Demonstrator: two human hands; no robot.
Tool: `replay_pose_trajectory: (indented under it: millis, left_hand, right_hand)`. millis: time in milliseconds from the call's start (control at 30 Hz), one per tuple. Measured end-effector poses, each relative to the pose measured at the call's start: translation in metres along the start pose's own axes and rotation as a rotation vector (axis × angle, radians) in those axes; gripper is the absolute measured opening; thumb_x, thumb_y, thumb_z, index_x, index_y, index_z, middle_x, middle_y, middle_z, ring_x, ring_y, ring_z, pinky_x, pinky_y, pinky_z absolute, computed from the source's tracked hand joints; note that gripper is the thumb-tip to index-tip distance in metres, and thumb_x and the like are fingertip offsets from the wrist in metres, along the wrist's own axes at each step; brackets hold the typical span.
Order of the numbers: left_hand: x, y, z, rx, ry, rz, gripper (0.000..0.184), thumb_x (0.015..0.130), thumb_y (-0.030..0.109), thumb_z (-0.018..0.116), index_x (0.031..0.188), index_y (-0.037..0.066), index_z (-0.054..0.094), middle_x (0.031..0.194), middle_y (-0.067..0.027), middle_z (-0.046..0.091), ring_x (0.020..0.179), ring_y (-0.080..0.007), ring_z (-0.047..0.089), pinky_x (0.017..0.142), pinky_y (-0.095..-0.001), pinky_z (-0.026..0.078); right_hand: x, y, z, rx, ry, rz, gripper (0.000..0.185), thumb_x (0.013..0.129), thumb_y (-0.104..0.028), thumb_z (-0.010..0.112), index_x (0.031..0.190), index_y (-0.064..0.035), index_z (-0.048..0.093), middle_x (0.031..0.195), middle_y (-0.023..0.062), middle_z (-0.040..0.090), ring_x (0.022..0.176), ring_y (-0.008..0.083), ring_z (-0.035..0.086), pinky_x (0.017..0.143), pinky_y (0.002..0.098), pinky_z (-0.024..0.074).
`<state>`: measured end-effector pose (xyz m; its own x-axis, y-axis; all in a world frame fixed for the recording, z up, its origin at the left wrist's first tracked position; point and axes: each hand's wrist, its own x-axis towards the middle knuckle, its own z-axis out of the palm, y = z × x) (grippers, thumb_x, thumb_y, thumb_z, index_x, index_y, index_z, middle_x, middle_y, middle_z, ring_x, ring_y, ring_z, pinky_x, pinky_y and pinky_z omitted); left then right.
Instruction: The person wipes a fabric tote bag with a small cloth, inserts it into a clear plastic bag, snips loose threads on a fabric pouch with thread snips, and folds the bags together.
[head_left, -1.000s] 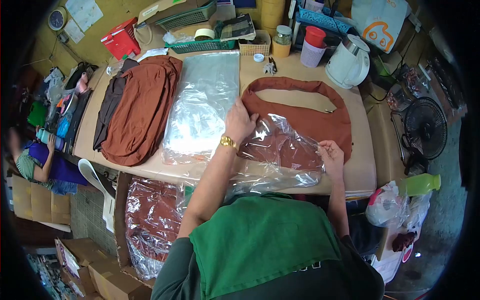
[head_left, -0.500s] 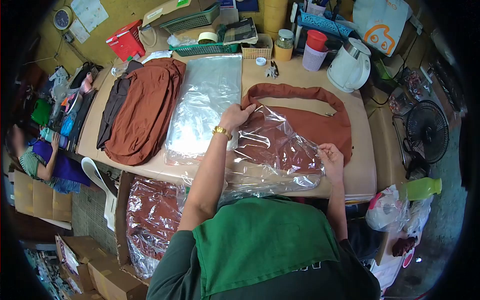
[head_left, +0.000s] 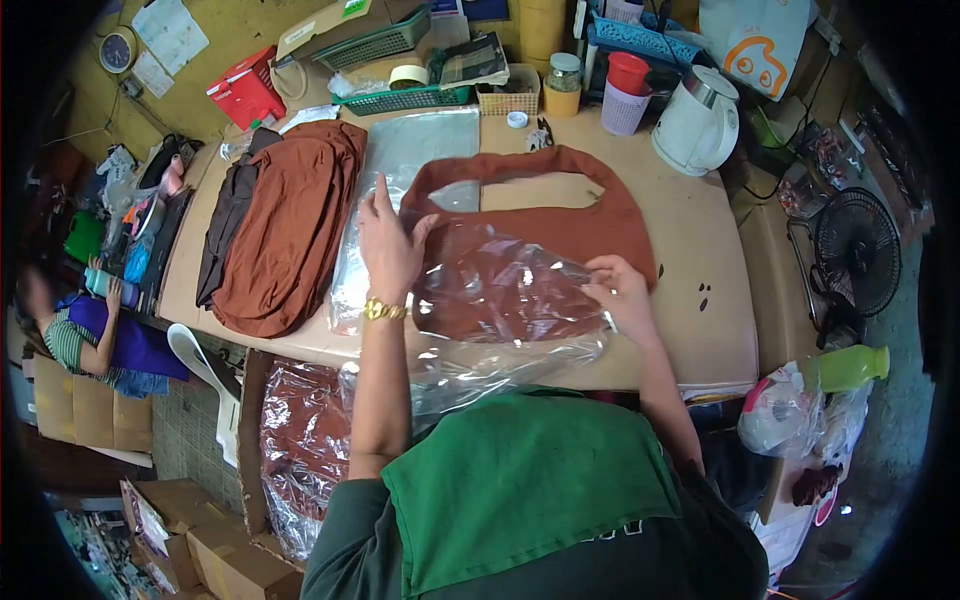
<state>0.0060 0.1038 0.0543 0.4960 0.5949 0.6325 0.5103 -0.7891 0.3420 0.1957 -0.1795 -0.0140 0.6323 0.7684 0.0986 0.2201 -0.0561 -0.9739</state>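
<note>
A rust-brown fabric bag (head_left: 600,228) with a looped strap lies on the table, its lower part inside a clear plastic bag (head_left: 490,285). My left hand (head_left: 390,245), with a gold watch on the wrist, is raised at the left side of the brown bag, fingers apart and nothing in them. At the opposite side, my right hand (head_left: 620,290) has its fingers closed on the plastic bag's edge. Under the brown bag's strap and my left hand, a stack of flat clear plastic bags (head_left: 415,150) is partly covered.
Folded rust-brown bags (head_left: 290,230) are piled on the left of the table. Below it, a carton (head_left: 252,440) holds plastic-wrapped brown items. Along the back stand green baskets (head_left: 400,98), a jar (head_left: 563,85) and a white kettle (head_left: 697,122). A co-worker (head_left: 100,335) is at far left.
The brown bag and its plastic have slid left, partly over the plastic stack. My left hand has let go of the bag's corner and opened. My right hand has shifted left with the plastic.
</note>
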Motion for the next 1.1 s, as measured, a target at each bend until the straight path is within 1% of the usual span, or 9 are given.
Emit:
replay_pose_trajectory:
  millis: [133, 300, 467, 533, 600, 800, 900, 1000, 1100]
  left_hand:
    - [-0.009, 0.031, -0.027, -0.191, -0.289, 0.499, 0.080, 0.076, 0.045, 0.078, 0.135, 0.002, 0.048, 0.110, -0.0213, 0.062, 0.106, -0.0358, 0.058, 0.094, -0.0529, 0.043]
    - [-0.010, 0.014, -0.056, -0.353, -0.763, -0.006, 0.033, 0.074, 0.030, 0.082, 0.080, 0.003, 0.065, 0.065, -0.0126, 0.059, 0.059, -0.0266, 0.056, 0.057, -0.0405, 0.043]
    - [-0.037, -0.023, -0.055, -0.397, -0.763, -0.083, 0.033, 0.075, 0.029, 0.082, 0.083, 0.003, 0.064, 0.063, -0.0093, 0.056, 0.057, -0.0189, 0.052, 0.056, -0.0363, 0.042]
    - [-0.044, -0.020, -0.064, -0.708, -0.728, -0.305, 0.029, 0.078, 0.028, 0.080, 0.084, 0.002, 0.068, 0.060, -0.0079, 0.052, 0.055, -0.0178, 0.050, 0.055, -0.0373, 0.041]
    - [-0.047, -0.023, -0.070, -0.553, -0.749, -0.356, 0.025, 0.080, 0.026, 0.078, 0.084, 0.002, 0.071, 0.060, -0.0074, 0.050, 0.057, -0.0176, 0.049, 0.056, -0.0358, 0.040]
    - [-0.054, -0.009, -0.080, 0.027, -0.414, 0.095, 0.038, 0.070, 0.022, 0.083, 0.102, 0.008, 0.068, 0.102, -0.0096, 0.062, 0.090, -0.0273, 0.060, 0.077, -0.0397, 0.045]
    - [-0.037, 0.057, -0.074, -0.436, -0.393, 0.255, 0.067, 0.073, 0.024, 0.081, 0.130, 0.002, 0.054, 0.140, -0.0184, 0.047, 0.127, -0.0367, 0.047, 0.105, -0.0485, 0.036]
    - [-0.034, 0.089, -0.049, -0.773, -0.771, 0.123, 0.031, 0.081, 0.016, 0.075, 0.104, -0.002, 0.064, 0.089, -0.0136, 0.068, 0.093, -0.0288, 0.066, 0.084, -0.0404, 0.051]
    - [-0.044, 0.096, -0.030, -1.060, -0.767, -0.207, 0.023, 0.084, 0.015, 0.074, 0.092, -0.003, 0.063, 0.076, -0.0092, 0.066, 0.071, -0.0185, 0.065, 0.068, -0.0345, 0.052]
  right_hand:
    - [0.018, -0.041, 0.032, 0.179, -0.147, -0.055, 0.040, 0.079, 0.009, 0.068, 0.116, -0.0011, 0.057, 0.089, -0.0002, 0.057, 0.083, 0.0061, 0.057, 0.074, 0.0209, 0.0478]
    - [0.016, -0.073, -0.003, 0.092, -0.128, 0.063, 0.038, 0.074, 0.009, 0.071, 0.110, -0.0010, 0.060, 0.084, -0.0017, 0.055, 0.076, 0.0059, 0.054, 0.068, 0.0220, 0.0481]
    - [0.000, -0.048, -0.029, -0.672, -0.017, 0.010, 0.021, 0.077, 0.005, 0.072, 0.093, -0.0013, 0.060, 0.077, -0.0007, 0.057, 0.069, 0.0067, 0.055, 0.062, 0.0253, 0.0486]
    - [-0.005, -0.039, -0.028, 0.297, 0.146, 0.041, 0.014, 0.082, -0.001, 0.071, 0.088, -0.0021, 0.058, 0.072, 0.0003, 0.057, 0.063, 0.0064, 0.054, 0.057, 0.0238, 0.0453]
    - [-0.007, -0.039, -0.026, 0.464, 0.220, 0.024, 0.011, 0.086, -0.004, 0.069, 0.088, -0.0024, 0.059, 0.071, 0.0007, 0.057, 0.059, 0.0062, 0.053, 0.055, 0.0227, 0.0443]
    - [-0.006, -0.058, 0.017, 0.225, 0.443, 0.036, 0.019, 0.099, -0.013, 0.056, 0.082, -0.0051, 0.058, 0.060, -0.0026, 0.054, 0.049, 0.0045, 0.046, 0.047, 0.0210, 0.0376]
    - [-0.006, -0.058, 0.056, 0.115, 0.288, -0.232, 0.020, 0.097, -0.012, 0.058, 0.078, -0.0035, 0.059, 0.059, -0.0036, 0.055, 0.051, 0.0043, 0.048, 0.047, 0.0231, 0.0381]
    - [-0.010, -0.083, 0.059, -0.138, 0.017, -0.307, 0.014, 0.094, -0.009, 0.064, 0.083, -0.0020, 0.058, 0.072, 0.0033, 0.062, 0.063, 0.0033, 0.052, 0.056, 0.0221, 0.0441]
    - [-0.006, -0.082, 0.062, 0.232, 0.065, -0.219, 0.014, 0.090, -0.006, 0.068, 0.082, -0.0033, 0.057, 0.074, 0.0010, 0.060, 0.064, 0.0034, 0.052, 0.055, 0.0202, 0.0417]
